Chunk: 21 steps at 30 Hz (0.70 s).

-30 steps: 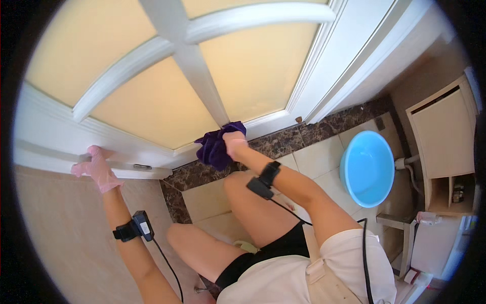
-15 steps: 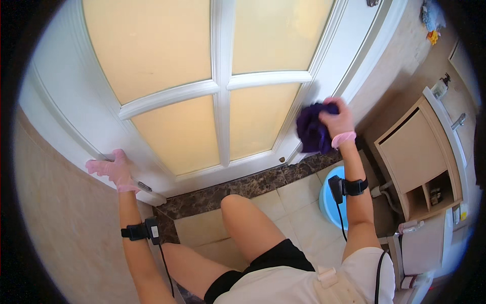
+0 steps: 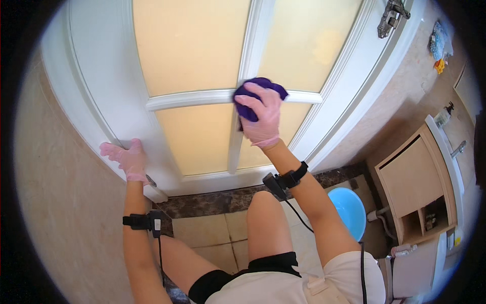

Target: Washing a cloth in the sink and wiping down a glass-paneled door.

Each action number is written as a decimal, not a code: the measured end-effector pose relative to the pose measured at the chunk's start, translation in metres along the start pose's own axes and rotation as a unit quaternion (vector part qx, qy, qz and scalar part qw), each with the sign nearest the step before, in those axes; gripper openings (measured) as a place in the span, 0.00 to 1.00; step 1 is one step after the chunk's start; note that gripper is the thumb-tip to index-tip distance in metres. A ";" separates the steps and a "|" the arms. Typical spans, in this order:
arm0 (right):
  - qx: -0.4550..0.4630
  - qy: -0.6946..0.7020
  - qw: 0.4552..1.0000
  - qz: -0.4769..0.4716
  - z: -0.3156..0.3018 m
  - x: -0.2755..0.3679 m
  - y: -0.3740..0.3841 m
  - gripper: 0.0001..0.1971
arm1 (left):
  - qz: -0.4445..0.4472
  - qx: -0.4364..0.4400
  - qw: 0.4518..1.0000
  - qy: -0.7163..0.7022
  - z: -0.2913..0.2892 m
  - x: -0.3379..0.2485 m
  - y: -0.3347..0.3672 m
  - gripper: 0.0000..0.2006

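A white door [image 3: 114, 55] with yellowish glass panes [image 3: 195, 45] stands in front of me. My right hand [image 3: 264, 115], in a thin pink glove, presses a bunched dark purple cloth [image 3: 248, 104] onto the crossing of the door's white bars. The cloth covers that crossing. At the lower left, my left hand [image 3: 130, 158], gloved the same way, rests with fingers stretched out on the door's hinge-side edge and frame. It holds nothing. A metal hinge [image 3: 150, 180] lies just below its wrist.
A light blue basin [image 3: 349, 210] sits on the tiled floor at the right, beside a wooden sink cabinet [image 3: 412, 175]. A soap bottle [image 3: 443, 115] and a tap [image 3: 458, 149] are on the sink. The metal door handle [image 3: 392, 19] is at upper right. A dark marble threshold [image 3: 212, 203] runs below the door.
My right hand has carried the purple cloth from the door's lower right edge up and left to the bar crossing. The left hand stays on the door edge. My view has shifted, bringing the handle in.
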State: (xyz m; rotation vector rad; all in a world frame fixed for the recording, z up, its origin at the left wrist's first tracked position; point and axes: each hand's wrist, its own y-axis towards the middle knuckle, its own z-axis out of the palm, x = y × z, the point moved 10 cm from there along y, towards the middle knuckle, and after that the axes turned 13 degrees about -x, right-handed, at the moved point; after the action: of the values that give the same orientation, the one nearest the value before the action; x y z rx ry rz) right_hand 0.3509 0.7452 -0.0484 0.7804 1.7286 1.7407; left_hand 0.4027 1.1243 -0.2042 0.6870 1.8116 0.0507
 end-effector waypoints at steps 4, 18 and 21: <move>0.091 0.118 0.989 0.003 -0.019 -0.026 0.014 0.23 | -0.007 0.001 1.000 -0.003 -0.014 -0.001 0.004 0.50; 0.007 -0.005 0.999 -0.033 0.006 0.009 -0.014 0.22 | 0.056 -0.033 0.995 0.071 -0.021 -0.018 -0.004 0.53; 0.029 0.001 0.996 -0.088 0.004 0.019 -0.017 0.22 | 0.057 -0.032 0.996 0.067 -0.024 -0.015 -0.002 0.53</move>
State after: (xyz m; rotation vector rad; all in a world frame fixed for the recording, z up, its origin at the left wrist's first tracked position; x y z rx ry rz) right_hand 0.3405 0.7624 -0.0655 0.6301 1.7983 1.5818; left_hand 0.3832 1.1224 -0.1835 0.7567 1.8892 0.2358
